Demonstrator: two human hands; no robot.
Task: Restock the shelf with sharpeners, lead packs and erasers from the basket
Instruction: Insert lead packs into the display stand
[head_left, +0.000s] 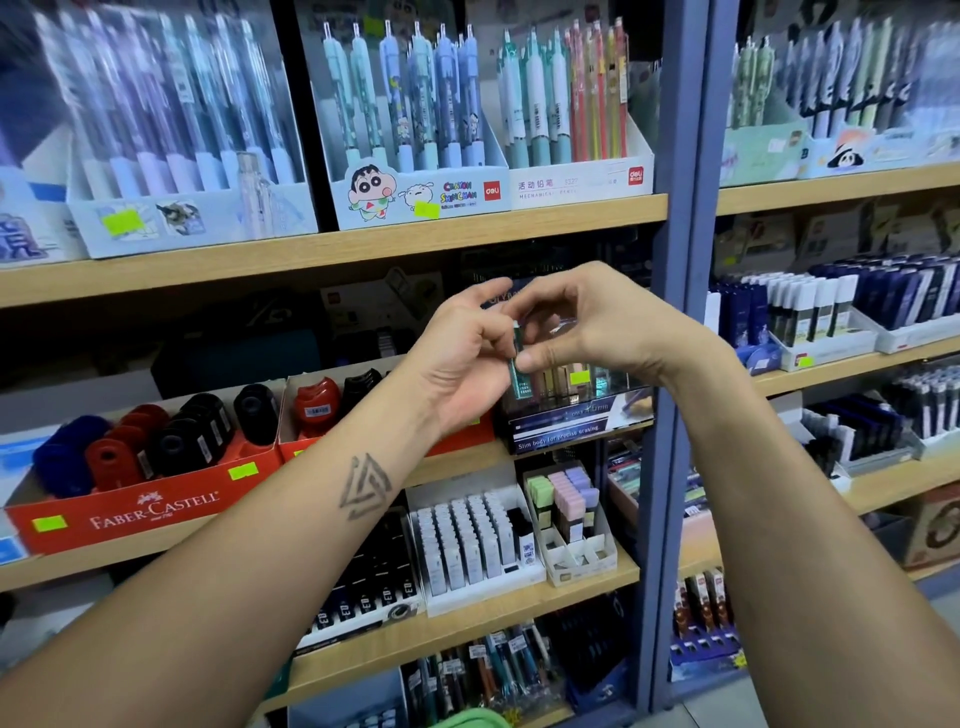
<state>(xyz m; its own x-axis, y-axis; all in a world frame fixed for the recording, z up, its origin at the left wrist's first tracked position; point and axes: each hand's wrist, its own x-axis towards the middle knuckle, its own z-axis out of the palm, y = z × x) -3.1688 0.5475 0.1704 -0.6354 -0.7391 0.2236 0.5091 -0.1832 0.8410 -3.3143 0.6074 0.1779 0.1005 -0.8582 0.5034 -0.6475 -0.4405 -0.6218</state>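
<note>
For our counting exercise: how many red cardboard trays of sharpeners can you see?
2. One red cardboard tray, printed Faber-Castell, sits farther left; the second stands just right of it, partly behind the left forearm. More may be hidden.

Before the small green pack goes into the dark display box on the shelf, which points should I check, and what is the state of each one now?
1. Pack held firmly: ok. The left hand and the right hand both pinch the slim green pack.
2. Pack upright: ok, it stands nearly vertical.
3. Pack over the target: ok. It is just above the dark display box, beside the packs already standing there.
4. Free slot in that box: cannot tell, the hands cover much of it.
5. Neighbours safe: ok. The red Faber-Castell sharpener box sits to the left, apart from the hands.
6. Basket stock left: cannot tell, only a green edge shows at the bottom.
</note>
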